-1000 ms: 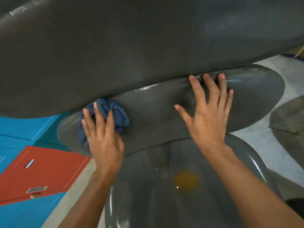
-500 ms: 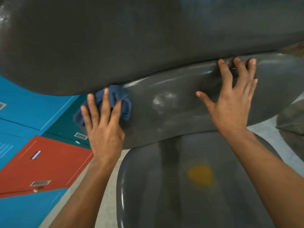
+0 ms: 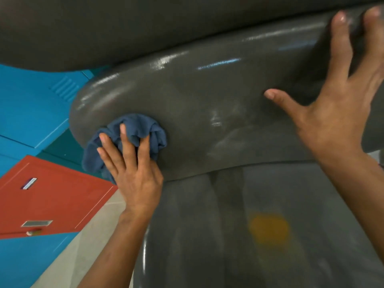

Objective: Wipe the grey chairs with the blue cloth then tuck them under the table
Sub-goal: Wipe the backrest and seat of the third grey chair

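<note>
A glossy grey chair fills the view: its backrest (image 3: 207, 104) runs across the middle and its seat (image 3: 239, 235) lies below, with a yellow spot on it. My left hand (image 3: 133, 169) presses the bunched blue cloth (image 3: 137, 132) flat against the lower left part of the backrest, fingers straight. My right hand (image 3: 336, 104) rests spread on the right of the backrest, fingertips reaching its top edge. A dark grey table top (image 3: 145, 23) spans the upper part of the view, just beyond the backrest.
Blue lockers (image 3: 27, 104) and a red locker door (image 3: 47, 196) stand at the left, with a strip of pale floor (image 3: 79, 250) between them and the chair.
My left hand slid the cloth down along the left end of the backrest. The view moved closer and shifted, so the right hand now sits nearer the upper right corner.
</note>
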Demonstrator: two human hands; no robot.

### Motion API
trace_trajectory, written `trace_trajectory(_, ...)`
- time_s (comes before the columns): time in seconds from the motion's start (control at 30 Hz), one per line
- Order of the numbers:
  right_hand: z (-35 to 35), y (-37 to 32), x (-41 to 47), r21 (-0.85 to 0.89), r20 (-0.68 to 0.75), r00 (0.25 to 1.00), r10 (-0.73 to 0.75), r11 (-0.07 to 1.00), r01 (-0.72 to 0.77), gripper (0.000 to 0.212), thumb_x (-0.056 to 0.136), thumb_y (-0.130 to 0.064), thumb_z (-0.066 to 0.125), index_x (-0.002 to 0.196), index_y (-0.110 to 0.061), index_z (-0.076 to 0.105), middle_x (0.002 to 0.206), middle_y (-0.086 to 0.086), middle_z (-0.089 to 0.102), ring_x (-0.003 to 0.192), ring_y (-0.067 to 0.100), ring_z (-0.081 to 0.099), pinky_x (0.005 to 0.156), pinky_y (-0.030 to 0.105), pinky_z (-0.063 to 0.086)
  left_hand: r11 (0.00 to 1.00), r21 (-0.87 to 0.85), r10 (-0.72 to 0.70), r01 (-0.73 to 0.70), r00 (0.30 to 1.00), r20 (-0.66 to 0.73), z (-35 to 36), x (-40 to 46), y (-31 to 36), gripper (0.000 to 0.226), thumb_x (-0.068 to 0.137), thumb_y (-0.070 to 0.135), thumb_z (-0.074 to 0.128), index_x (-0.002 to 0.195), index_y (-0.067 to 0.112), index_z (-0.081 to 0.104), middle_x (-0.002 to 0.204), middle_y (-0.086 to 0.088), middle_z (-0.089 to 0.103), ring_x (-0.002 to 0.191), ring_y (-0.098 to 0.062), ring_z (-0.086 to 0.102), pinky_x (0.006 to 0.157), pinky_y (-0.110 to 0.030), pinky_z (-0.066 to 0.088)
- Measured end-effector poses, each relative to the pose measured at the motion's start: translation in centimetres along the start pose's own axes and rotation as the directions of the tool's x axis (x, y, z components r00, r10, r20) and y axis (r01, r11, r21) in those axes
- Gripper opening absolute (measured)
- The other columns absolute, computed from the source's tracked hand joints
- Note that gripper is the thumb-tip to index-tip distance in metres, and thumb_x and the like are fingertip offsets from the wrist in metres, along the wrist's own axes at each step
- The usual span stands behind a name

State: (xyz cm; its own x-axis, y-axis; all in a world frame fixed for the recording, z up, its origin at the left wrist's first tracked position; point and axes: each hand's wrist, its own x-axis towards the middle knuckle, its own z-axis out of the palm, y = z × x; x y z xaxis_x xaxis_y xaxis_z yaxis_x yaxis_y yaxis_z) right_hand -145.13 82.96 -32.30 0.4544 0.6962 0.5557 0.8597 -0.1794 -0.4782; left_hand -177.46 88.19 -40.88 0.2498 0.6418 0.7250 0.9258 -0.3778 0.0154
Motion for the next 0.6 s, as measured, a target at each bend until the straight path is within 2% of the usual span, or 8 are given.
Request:
trace_trajectory(0.07, 0.4, 0.4, -0.2, 0.01, -0.006, 1.0, 0.003, 1.0, -0.003, 0.106, 0.081, -0.086, 0.05, 0.161, -0.023, 0.022, 0.165, 0.021, 0.012, 0.151, 0.049, 0.011, 0.117, 0.068, 0.02, 0.995, 0.024, 0.098, -0.099, 0.994, 0.043, 1.6, -2.7, -0.3, 0.052, 0.097, -0.001, 0.046, 0.147, 0.014, 0.044, 0.172, -0.008, 0.001, 0.146, -0.056, 0.007, 0.126, -0.058, -0.002)
trace_trajectory(0.13, 0.8, 0.7, -0.3, -0.008, -0.018, 1.0, -0.003, 1.0, 0.003, 0.106, 0.081, -0.088, 0.046, 0.161, -0.023, 0.023, 0.164, 0.022, 0.014, 0.151, 0.048, 0.013, 0.117, 0.066, 0.021, 0.97, 0.041, 0.233, -0.239, 0.966, 0.11, 3.0, -5.5, -0.8, 0.055, 0.091, 0.001, 0.05, 0.144, 0.015, 0.047, 0.173, 0.0, -0.003, 0.153, -0.049, 0.001, 0.126, -0.059, -0.004)
trace_trajectory(0.2, 1.2, 0.9, -0.7, -0.042, -0.043, 0.999, -0.018, 0.999, 0.016, 0.102, 0.084, -0.086, 0.045, 0.16, -0.02, 0.025, 0.163, 0.024, 0.016, 0.151, 0.05, 0.015, 0.117, 0.066, 0.019, 0.927, 0.047, 0.356, -0.373, 0.91, 0.212, 4.0, -7.5, -1.3, 0.067, 0.081, 0.001, 0.055, 0.146, 0.016, 0.045, 0.173, 0.003, -0.004, 0.157, -0.042, -0.007, 0.125, -0.06, -0.005)
trace_trajectory(0.3, 1.9, 1.4, -1.7, -0.075, -0.056, 0.998, -0.007, 0.997, 0.003, 0.096, 0.089, -0.082, 0.043, 0.16, -0.021, 0.022, 0.165, 0.025, 0.012, 0.151, 0.051, 0.007, 0.119, 0.068, 0.008, 0.846, 0.09, 0.473, -0.525, 0.818, 0.328, 4.8, -8.3, -1.6, 0.083, 0.074, 0.004, 0.056, 0.153, 0.019, 0.035, 0.172, 0.005, -0.008, 0.156, -0.04, -0.014, 0.125, -0.058, -0.011)
trace_trajectory(0.4, 2.8, 2.0, -3.4, -0.076, -0.023, 0.999, -0.027, 0.997, 0.025, 0.091, 0.094, -0.075, 0.045, 0.162, -0.022, 0.016, 0.166, 0.025, 0.006, 0.15, 0.053, 0.0, 0.118, 0.069, 0.003, 0.833, 0.1, 0.47, -0.544, 0.792, 0.39, 4.0, -7.0, -1.3, 0.113, 0.058, -0.004, 0.077, 0.157, 0.022, 0.029, 0.172, 0.006, -0.008, 0.156, -0.039, -0.016, 0.125, -0.055, -0.013)
trace_trajectory(0.47, 3.4, 3.1, -5.2, -0.112, 0.041, 0.999, -0.029, 0.993, 0.034, 0.088, 0.096, -0.065, 0.053, 0.163, -0.026, 0.011, 0.168, 0.021, 0.001, 0.152, 0.05, -0.003, 0.118, 0.07, 0.005, 0.851, 0.077, 0.456, -0.519, 0.805, 0.38, 3.2, -5.0, -0.2, 0.122, 0.053, -0.007, 0.08, 0.158, 0.028, 0.028, 0.172, 0.007, -0.007, 0.156, -0.037, -0.017, 0.125, -0.053, -0.013)
trace_trajectory(0.53, 3.7, 4.5, -7.2, -0.165, 0.131, 0.991, -0.022, 0.985, 0.044, 0.089, 0.096, -0.053, 0.061, 0.162, -0.03, 0.007, 0.169, 0.014, -0.005, 0.153, 0.045, -0.006, 0.118, 0.071, 0.009, 0.869, 0.044, 0.458, -0.494, 0.833, 0.309, 2.1, -1.4, 2.1, 0.112, 0.061, -0.006, 0.073, 0.158, 0.03, 0.029, 0.172, 0.005, -0.005, 0.156, -0.039, -0.018, 0.125, -0.053, -0.014)
trace_trajectory(0.6, 3.6, 6.1, -8.9, -0.242, 0.197, 0.98, -0.019, 0.968, 0.067, 0.092, 0.093, -0.044, 0.066, 0.162, -0.031, 0.006, 0.17, 0.009, -0.007, 0.154, 0.041, -0.007, 0.117, 0.072, 0.012, 0.894, 0.034, 0.432, -0.447, 0.88, 0.198, 1.4, 2.8, 5.4, 0.099, 0.069, -0.001, 0.056, 0.159, 0.03, 0.028, 0.171, 0.0, -0.002, 0.154, -0.046, -0.011, 0.124, -0.053, -0.015)
